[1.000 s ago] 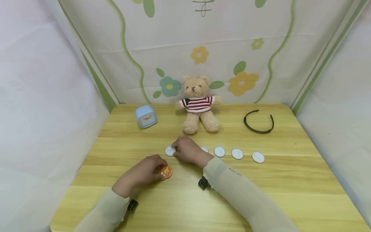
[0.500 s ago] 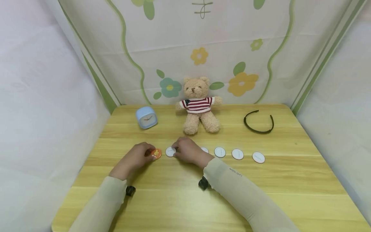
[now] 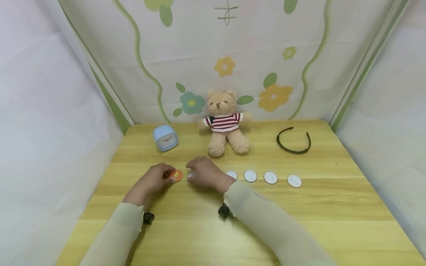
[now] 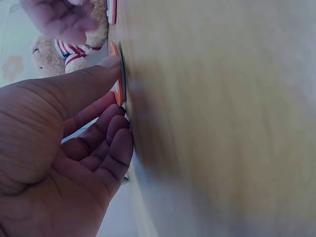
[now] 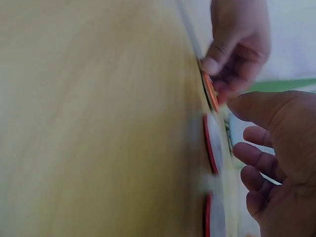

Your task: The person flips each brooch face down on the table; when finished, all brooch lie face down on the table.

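My left hand [image 3: 151, 181] pinches a round orange disc [image 3: 177, 175] with a yellow thumbs-up print, thumb on one edge and fingers at the other. In the left wrist view the orange disc [image 4: 117, 81] stays flat, close over the wooden tabletop. Just right of it lies a white disc [image 3: 191, 175], partly covered by my right hand [image 3: 208, 173]. The right wrist view shows the right hand [image 5: 291, 143] with thumb and fingers apart, nothing between them. There, a red-rimmed white disc [image 5: 214, 143] lies beside the orange one.
Several white discs [image 3: 250, 176] with a thin line across continue the row rightward. At the back of the wooden table [image 3: 186, 229] are a blue clock [image 3: 165, 138], a teddy bear [image 3: 224, 123] in a striped shirt and a black headband [image 3: 294, 150].
My left hand has carried the orange disc forward and leftward to the row's left end. The right hand has released the white disc and its fingers have spread. The view has shifted slightly.
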Action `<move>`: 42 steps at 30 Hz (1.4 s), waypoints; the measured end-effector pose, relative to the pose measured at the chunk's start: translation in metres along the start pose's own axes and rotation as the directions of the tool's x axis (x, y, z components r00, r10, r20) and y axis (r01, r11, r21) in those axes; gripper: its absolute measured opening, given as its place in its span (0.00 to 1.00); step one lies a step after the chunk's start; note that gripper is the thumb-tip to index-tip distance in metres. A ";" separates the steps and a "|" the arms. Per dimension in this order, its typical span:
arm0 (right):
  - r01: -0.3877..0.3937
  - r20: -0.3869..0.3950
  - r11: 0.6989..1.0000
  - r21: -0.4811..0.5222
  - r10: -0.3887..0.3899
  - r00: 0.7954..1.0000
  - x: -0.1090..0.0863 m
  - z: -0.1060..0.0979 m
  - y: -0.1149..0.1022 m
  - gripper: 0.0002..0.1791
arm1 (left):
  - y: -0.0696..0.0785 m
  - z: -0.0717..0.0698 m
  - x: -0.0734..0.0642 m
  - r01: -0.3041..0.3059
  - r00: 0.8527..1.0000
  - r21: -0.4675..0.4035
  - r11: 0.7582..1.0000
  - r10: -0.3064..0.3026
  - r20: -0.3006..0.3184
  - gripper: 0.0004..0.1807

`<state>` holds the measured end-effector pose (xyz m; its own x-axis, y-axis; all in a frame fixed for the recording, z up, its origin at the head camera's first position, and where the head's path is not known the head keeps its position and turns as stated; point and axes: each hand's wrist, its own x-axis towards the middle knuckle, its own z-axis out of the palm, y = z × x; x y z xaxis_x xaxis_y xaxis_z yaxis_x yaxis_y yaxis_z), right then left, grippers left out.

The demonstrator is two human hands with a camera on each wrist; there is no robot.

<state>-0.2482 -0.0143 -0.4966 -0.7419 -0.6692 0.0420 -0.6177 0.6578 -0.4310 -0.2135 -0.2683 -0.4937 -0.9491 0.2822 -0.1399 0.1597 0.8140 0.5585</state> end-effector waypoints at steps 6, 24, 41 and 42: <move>0.030 -0.002 0.996 -0.086 -0.030 1.000 0.015 0.021 -0.022 0.19 | -0.004 0.003 -0.005 -0.001 1.000 -0.069 0.998 0.002 0.003 0.18; 0.063 -0.069 0.974 -0.219 -0.080 0.994 0.018 0.024 -0.029 0.18 | -0.008 -0.004 -0.009 -0.059 0.994 0.048 0.997 0.063 -0.087 0.12; 0.087 -0.128 0.994 -0.065 -0.094 0.987 0.021 0.025 -0.026 0.11 | -0.007 -0.002 -0.006 -0.051 0.991 0.016 0.999 0.053 -0.121 0.13; 0.076 -0.121 0.995 -0.061 -0.083 0.989 0.021 0.025 -0.025 0.12 | -0.007 -0.002 -0.006 -0.056 0.992 0.011 0.998 0.057 -0.114 0.14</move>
<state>-0.2419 -0.0539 -0.5078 -0.7141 -0.6749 0.1861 -0.6872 0.6249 -0.3706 -0.2095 -0.2765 -0.4947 -0.9633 0.2680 -0.0137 0.2153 0.8024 0.5565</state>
